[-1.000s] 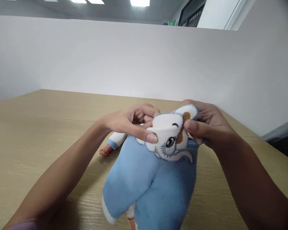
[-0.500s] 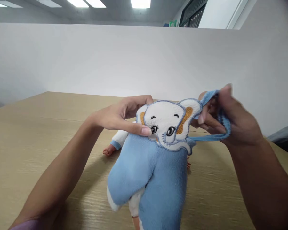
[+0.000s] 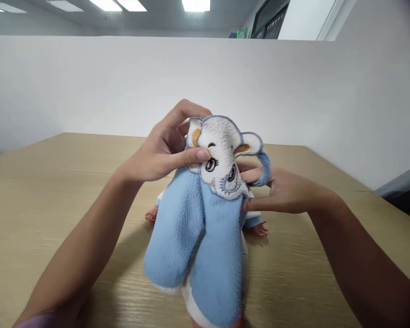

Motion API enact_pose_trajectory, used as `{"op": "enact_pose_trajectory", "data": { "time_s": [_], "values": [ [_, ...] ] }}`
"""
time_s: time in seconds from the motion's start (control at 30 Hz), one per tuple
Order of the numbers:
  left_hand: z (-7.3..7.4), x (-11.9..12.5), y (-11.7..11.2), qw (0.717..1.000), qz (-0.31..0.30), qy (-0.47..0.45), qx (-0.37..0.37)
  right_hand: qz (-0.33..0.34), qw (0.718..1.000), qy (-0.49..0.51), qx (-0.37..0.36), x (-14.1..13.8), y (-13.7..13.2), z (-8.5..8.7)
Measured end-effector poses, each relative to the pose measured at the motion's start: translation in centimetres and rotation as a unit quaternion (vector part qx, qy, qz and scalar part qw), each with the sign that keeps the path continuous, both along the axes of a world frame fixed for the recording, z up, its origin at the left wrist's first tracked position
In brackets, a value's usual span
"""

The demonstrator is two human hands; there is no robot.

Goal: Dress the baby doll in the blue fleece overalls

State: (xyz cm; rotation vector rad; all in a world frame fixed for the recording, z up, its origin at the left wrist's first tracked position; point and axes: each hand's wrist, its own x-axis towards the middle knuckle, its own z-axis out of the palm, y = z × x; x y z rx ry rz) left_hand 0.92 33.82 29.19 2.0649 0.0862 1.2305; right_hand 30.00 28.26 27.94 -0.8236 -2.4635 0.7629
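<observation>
Head view: our left fingers (image 3: 190,157) pinch the elephant patch (image 3: 220,136) of the blue overalls (image 3: 194,214), which lie between both hands, with the doll (image 3: 259,229) behind. Our right fingers (image 3: 263,204) reach through the strap (image 3: 265,166); whether they grip cloth, we cannot tell. We'd best anchor the left pinch and keep the loop untwisted.

pale wood-grain table (image 3: 48,196) | white partition (image 3: 130,86) behind | lit ceiling panels (image 3: 196,5) | dark frame (image 3: 270,20) upper right

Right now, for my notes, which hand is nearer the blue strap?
Right: the right hand touches the blue strap; the left hand, farther off, pinches the elephant on its opposite side.
</observation>
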Motion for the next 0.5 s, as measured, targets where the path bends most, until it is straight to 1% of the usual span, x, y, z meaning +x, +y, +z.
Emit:
{"op": "enact_pose_trajectory", "data": {
  "time_s": [0.07, 0.13, 0.17, 0.2, 0.23, 0.27, 0.3, 0.33, 0.37, 0.43, 0.5],
  "values": [
    [0.3, -0.5, 0.2, 0.999, -0.012, 0.039, -0.024, 0.009, 0.995, 0.097, 0.007, -0.4, -0.2, -0.2],
    [0.3, -1.3, 1.0, 0.988, -0.042, 0.133, -0.062, -0.003, 0.979, 0.205, -0.001, -0.6, -0.4, -0.3],
    [0.2, -1.7, 1.5, 0.975, -0.067, 0.198, -0.081, -0.016, 0.969, 0.246, -0.005, -0.7, -0.6, -0.4],
    [-0.1, -2.0, 2.0, 0.955, -0.098, 0.263, -0.098, -0.028, 0.961, 0.275, -0.008, -0.7, -0.6, -0.4],
    [-0.4, -2.2, 2.6, 0.933, -0.132, 0.316, -0.113, -0.037, 0.955, 0.293, -0.009, -0.5, -0.6, -0.5],
    [-0.9, -2.3, 3.0, 0.915, -0.164, 0.348, -0.124, -0.042, 0.952, 0.303, -0.013, -0.4, -0.5, -0.7],
    [-1.3, -2.2, 3.3, 0.908, -0.185, 0.353, -0.131, -0.046, 0.951, 0.304, -0.019, -0.1, -0.3, -0.8],
    [-1.7, -1.9, 3.4, 0.913, -0.194, 0.334, -0.133, -0.046, 0.954, 0.293, -0.029, 0.1, -0.1, -1.0],
    [-2.0, -1.5, 3.4, 0.925, -0.193, 0.300, -0.129, -0.046, 0.961, 0.269, -0.039, 0.3, 0.3, -1.3],
    [-2.3, -0.5, 3.0, 0.951, -0.174, 0.231, -0.111, -0.050, 0.979, 0.187, -0.062, 0.3, 0.9, -1.8],
    [-2.3, 0.4, 2.3, 0.963, -0.160, 0.193, -0.094, -0.046, 0.991, 0.098, -0.084, 0.0, 1.4, -2.4]
  ]
}}
